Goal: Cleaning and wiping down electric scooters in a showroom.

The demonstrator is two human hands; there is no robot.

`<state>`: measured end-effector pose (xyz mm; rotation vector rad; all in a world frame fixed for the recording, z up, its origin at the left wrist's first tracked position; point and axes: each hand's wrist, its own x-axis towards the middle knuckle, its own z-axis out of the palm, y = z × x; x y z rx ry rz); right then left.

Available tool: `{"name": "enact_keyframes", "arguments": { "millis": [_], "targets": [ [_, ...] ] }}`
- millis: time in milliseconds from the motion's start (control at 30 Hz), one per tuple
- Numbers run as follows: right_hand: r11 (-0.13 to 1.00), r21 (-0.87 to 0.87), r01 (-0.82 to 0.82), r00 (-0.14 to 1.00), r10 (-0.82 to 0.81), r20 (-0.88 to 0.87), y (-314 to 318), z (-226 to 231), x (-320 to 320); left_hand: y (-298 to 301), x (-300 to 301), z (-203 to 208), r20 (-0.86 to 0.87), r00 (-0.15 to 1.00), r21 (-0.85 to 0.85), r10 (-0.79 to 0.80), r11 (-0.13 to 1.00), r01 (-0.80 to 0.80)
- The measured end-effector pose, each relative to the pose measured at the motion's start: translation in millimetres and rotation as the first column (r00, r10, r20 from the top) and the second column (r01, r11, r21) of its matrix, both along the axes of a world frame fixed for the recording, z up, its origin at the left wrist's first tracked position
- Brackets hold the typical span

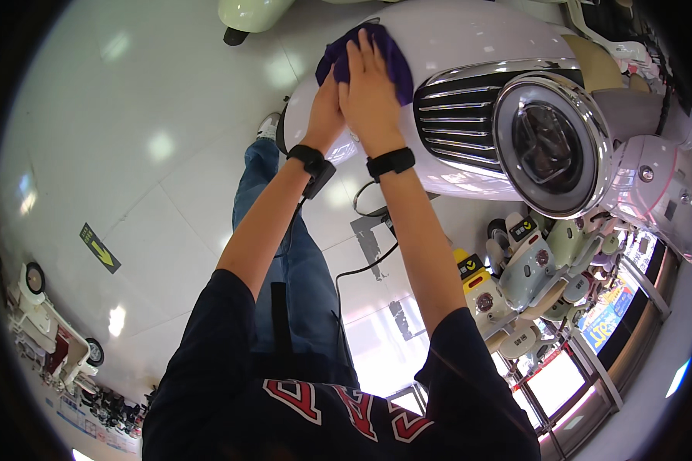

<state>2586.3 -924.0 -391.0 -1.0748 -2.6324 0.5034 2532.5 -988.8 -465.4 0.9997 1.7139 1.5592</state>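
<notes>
A dark purple cloth (396,67) lies bunched on the pale pink, glossy front panel (469,27) of a scooter. My right hand (370,100) presses flat on the cloth, its fingers stretched out toward the far edge. Tucked against it, my left hand (327,115) rests at the cloth's left side with a finger extended; its other fingers are partly hidden by the right hand. Beside the cloth, the panel carries a black grille with chrome bars (457,115) and a round chrome-rimmed headlight (552,146).
Black bands circle both wrists, with a cable (361,270) hanging between my arms. Several scooters (527,269) stand crowded at the right, near windows. A white vehicle (54,326) is parked far left. An arrow sticker (100,247) marks the tiled floor. My leg (254,184) stands beside the scooter.
</notes>
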Motion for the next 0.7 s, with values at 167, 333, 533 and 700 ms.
{"name": "enact_keyframes", "arguments": {
  "millis": [167, 333, 533, 700],
  "targets": [
    [0.986, -0.167, -0.009, 1.000, 0.011, 0.010, -39.6, -1.1, 17.8, -36.6, 9.0, -19.1, 0.132, 0.988, -0.162, -0.084, 0.981, 0.105],
    [0.995, -0.080, 0.052, 0.997, -0.047, 0.066, -59.4, 27.1, 68.1, -53.5, 39.9, -8.3, -0.193, 0.977, -0.067, -0.094, 0.994, 0.083],
    [0.970, 0.173, 0.168, 0.985, -0.171, 0.003, -60.5, 64.2, 114.2, -18.7, 35.6, 62.3, -0.403, 0.876, 0.090, -0.264, 0.941, 0.325],
    [0.948, 0.190, 0.255, 0.963, -0.230, -0.144, -70.0, 43.9, 141.9, -13.3, 57.6, 57.3, -0.620, 0.751, 0.081, -0.225, 0.935, 0.346]
  ]
}}
